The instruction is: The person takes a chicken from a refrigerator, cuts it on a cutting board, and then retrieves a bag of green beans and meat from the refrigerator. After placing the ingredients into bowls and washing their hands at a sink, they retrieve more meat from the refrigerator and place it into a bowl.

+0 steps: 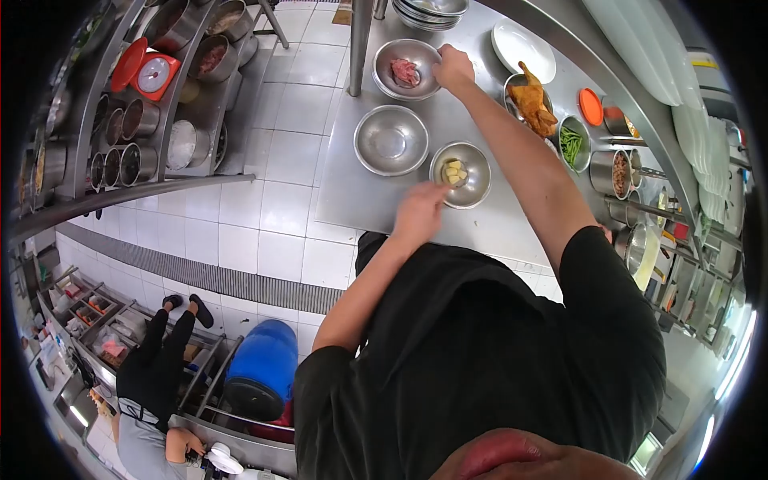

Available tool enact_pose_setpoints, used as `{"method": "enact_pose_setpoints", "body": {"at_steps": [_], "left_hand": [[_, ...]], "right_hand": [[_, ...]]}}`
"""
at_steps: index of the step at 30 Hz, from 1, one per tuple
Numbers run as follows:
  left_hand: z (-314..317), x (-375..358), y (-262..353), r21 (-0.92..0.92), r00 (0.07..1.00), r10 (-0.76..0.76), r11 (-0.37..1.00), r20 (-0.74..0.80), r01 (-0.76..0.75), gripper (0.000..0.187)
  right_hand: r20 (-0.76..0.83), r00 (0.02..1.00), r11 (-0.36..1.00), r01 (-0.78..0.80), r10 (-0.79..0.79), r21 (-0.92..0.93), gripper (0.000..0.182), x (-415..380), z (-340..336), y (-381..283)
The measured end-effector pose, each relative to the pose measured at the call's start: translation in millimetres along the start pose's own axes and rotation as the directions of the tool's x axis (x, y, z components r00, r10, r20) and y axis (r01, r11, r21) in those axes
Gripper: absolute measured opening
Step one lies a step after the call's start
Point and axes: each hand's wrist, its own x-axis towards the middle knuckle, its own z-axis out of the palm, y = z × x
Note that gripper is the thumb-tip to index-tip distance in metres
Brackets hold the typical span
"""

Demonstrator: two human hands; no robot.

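Observation:
My right hand (454,67) grips the rim of a steel bowl (384,86) that holds pieces of raw meat (406,73). My left hand (422,213) is beside a second bowl (474,194) with yellow chunks (454,173) in it; its fingers reach towards the near left rim and are blurred, so whether they hold anything is unclear. A third bowl (391,141), with nothing in it, stands between the meat bowl and the yellow chunks, a little to the left. All three rest on the steel table (344,192).
Right of the bowls are a cooked chicken (531,102) in a bowl, green beans (570,144), a white plate (522,50) and an orange lid (590,106). A metal post (360,48) rises at the table's left edge. Another person (160,360) stands at the lower left by a blue barrel (262,364).

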Motion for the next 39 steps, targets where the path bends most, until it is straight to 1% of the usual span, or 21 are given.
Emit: {"method": "enact_pose_setpoints", "body": {"at_steps": [2,3,4,5,6,8,10,12,15,17,19,21,24,26,27,28,30,32,33,35,39], "left_hand": [[-24,-10,-3,0.057,0.971,-0.039,0.997,-0.237,0.053,0.011],[-36,-13,-6,0.060,0.972,-0.031,0.997,-0.231,0.046,0.011],[-48,-16,-9,0.072,0.963,-0.137,0.985,-0.230,0.157,0.010],[-56,-15,-12,0.085,0.943,-0.239,0.961,-0.232,0.264,0.010],[-60,-12,-15,0.089,0.946,-0.228,0.963,-0.228,0.254,0.010],[-65,-4,-19,-0.007,0.879,-0.289,0.951,-0.380,0.310,0.009],[-69,4,-20,0.009,0.884,-0.269,0.956,-0.382,0.294,0.006],[-72,17,-18,-0.049,0.870,-0.260,0.963,-0.419,0.264,0.006],[-77,58,-26,0.023,0.874,-0.173,0.978,-0.453,0.205,0.011],[-81,98,-33,-0.036,0.861,-0.156,0.987,-0.484,0.158,0.018],[-86,128,-47,0.053,0.892,-0.128,0.984,-0.434,0.167,0.022],[-89,141,-42,0.139,0.918,-0.100,0.977,-0.384,0.164,0.026],[-88,146,-28,0.086,0.937,-0.170,0.975,-0.306,0.205,0.040],[-81,142,-10,0.007,0.868,-0.138,0.987,-0.477,0.160,0.051],[-80,140,3,-0.019,0.839,-0.127,0.990,-0.528,0.138,0.054],[-80,136,16,-0.386,0.839,-0.365,0.899,-0.403,0.205,0.057],[-73,129,17,-0.685,0.828,-0.528,0.675,-0.189,0.274,0.059],[-56,118,-11,-0.662,0.952,-0.232,0.748,-0.200,0.043,0.058],[-58,108,9,-0.700,0.945,-0.303,0.702,-0.124,0.133,0.059],[-49,93,16,-0.669,0.951,-0.283,0.732,-0.124,0.131,0.059],[-40,68,25,-0.592,0.949,-0.260,0.799,-0.181,0.105,0.059]], "right_hand": [[-0.031,0.999,1.000,0.029,-0.029,0.002,0.031,-1,-1,-1],[-0.063,0.996,0.998,0.064,-0.064,-0.001,0.024,-2,-3,-2],[-0.070,0.996,0.998,0.060,-0.059,0.004,0.024,-4,-5,-2],[-0.137,0.981,0.990,0.136,-0.138,-0.025,0.023,-9,-7,-3],[-0.201,0.956,0.976,0.208,-0.216,-0.060,0.021,-12,-10,-4],[-0.246,0.960,0.991,0.128,-0.134,-0.040,0.022,-16,-11,-8],[-0.284,0.957,0.999,0.047,-0.049,-0.015,0.023,-18,-15,-7],[-0.071,0.996,0.999,-0.050,0.050,-0.003,0.027,-11,-16,-5],[0.081,0.991,0.994,-0.108,0.108,-0.003,0.028,0,-18,2],[0.075,0.991,0.993,-0.112,0.110,0.021,0.029,3,-17,7],[0.050,0.993,0.993,-0.113,0.111,0.042,0.029,0,-21,9],[-0.141,0.987,0.993,0.084,-0.071,0.085,0.036,-13,-28,11],[-0.075,0.984,0.976,0.169,-0.160,0.140,0.042,-27,-53,12],[-0.041,0.987,0.977,0.162,-0.158,0.137,0.042,-51,-76,17],[-0.055,0.968,0.952,0.250,-0.244,0.179,0.040,-60,-85,23],[-0.076,0.942,0.916,0.336,-0.327,0.218,0.038,-72,-93,28],[-0.022,0.938,0.912,0.343,-0.347,0.225,0.040,-113,-106,21],[-0.158,0.927,0.938,0.347,-0.341,0.007,0.049,-148,-111,10],[-0.170,0.930,0.943,0.332,-0.326,0.008,0.049,-161,-113,9],[-0.165,0.954,0.967,0.238,-0.251,-0.096,0.061,-180,-116,4],[-0.180,0.953,0.968,0.228,-0.244,-0.107,0.067,-213,-116,4]]}}
